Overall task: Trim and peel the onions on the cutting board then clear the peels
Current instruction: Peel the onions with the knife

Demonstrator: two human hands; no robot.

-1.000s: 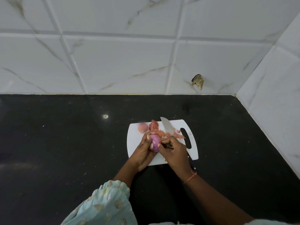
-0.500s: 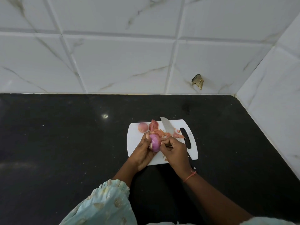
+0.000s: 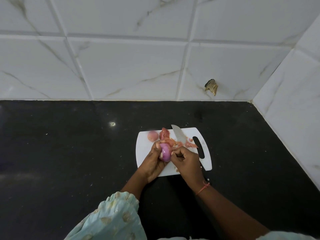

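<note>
The purple onion sits higher in the left hand than a second ago, its skin mostly gone; the right hand now pinches at its side, above the cutting board with peels, knife and a peeled onion, so peeling looks nearly finished

Purple onion btwn both hands, over board.

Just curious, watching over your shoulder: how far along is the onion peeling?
One pale onion sits on the cutting board, seemingly already peeled. The left hand holds a purple onion while the right hand picks at its skin. The knife lies idle. The peels heaped on the board still need clearing.
</note>
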